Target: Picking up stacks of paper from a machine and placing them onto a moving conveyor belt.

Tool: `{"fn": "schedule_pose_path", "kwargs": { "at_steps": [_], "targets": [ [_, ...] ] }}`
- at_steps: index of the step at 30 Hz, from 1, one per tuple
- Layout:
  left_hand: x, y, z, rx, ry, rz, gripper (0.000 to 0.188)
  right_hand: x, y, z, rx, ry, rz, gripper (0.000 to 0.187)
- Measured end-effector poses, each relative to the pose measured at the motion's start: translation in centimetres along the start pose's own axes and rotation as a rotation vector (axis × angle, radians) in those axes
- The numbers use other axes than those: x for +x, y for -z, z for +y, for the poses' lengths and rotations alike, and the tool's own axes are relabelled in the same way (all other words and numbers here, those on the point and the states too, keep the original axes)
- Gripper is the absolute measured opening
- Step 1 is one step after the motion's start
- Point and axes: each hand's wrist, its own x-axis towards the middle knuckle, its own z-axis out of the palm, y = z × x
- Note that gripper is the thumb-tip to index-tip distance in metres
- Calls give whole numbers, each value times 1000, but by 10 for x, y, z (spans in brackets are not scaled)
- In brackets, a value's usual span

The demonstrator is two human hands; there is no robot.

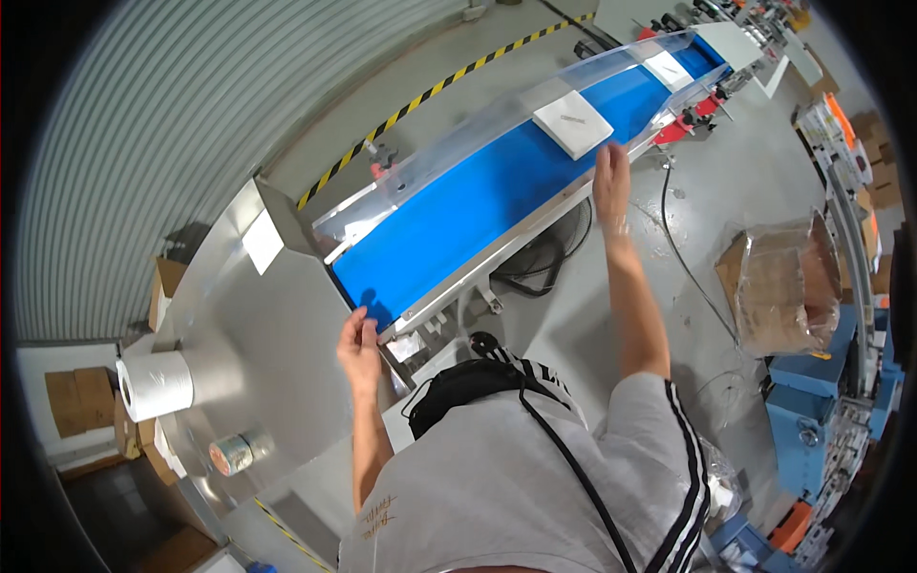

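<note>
A blue conveyor belt [458, 212] runs from near my left side toward the far right. On it lies a flat white box [573, 123], with a second white box [667, 70] farther along. My right hand [612, 183] reaches out at the belt's near edge, its fingers stretched beside the nearer box; whether they touch it I cannot tell. By the corner where the belt ends is my left hand [358, 350], fingers loosely bent and apart, holding nothing visible. A white sheet-like piece [263, 242] rests on the metal table [277, 353].
A clear guard [420, 186] lines the belt's far side. The metal table also carries a white roll [156, 385] and a tape roll [231, 455]. A plastic-lined carton [788, 286] stands on the right, close to blue machinery [802, 420]. A black cable [673, 229] crosses the floor.
</note>
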Motion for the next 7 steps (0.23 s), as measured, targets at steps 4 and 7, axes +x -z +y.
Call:
{"fn": "schedule_pose_path", "kwargs": {
  "at_steps": [4, 7],
  "targets": [
    [-8, 12, -14, 79, -12, -57, 24, -104, 40, 42, -149, -163, -25, 31],
    [0, 17, -47, 275, -226, -83, 23, -147, 60, 123, -358, -332, -183, 28]
  ]
}}
